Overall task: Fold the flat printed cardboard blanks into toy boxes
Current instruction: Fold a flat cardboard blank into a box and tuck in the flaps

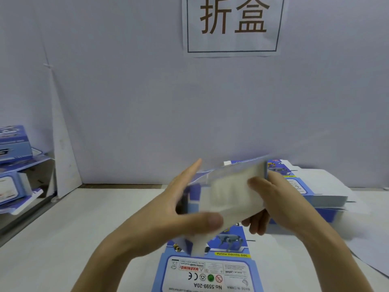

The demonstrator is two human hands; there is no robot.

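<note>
2 large dark characters fill a framed paper sign [232, 24] on the pale lilac wall [126, 91], which rises straight from the back edge of a white table [73, 228]. At the far left, several folded boxes [13, 144] in blue print are piled on a lower ledge. At the right, against the wall, lies a stack of flat blanks [311, 186], blue-edged and printed.

Above the middle of the table both hands hold 1 cardboard blank [231, 192], blurred, its plain white inner side toward the camera and a blue printed edge along its top. The left hand [179, 207] pinches its left end, thumb pressed on the white face and fingers stretched behind. The right hand [273, 203] grips the right end, thumb on the white face and fingers curled beneath.

Below the hands a printed panel [210, 275] shows a grey robot dog, a yellow strip, a red warning label and "No. 5599-20A", all upside down. Whether it belongs to the held blank cannot be told.
</note>
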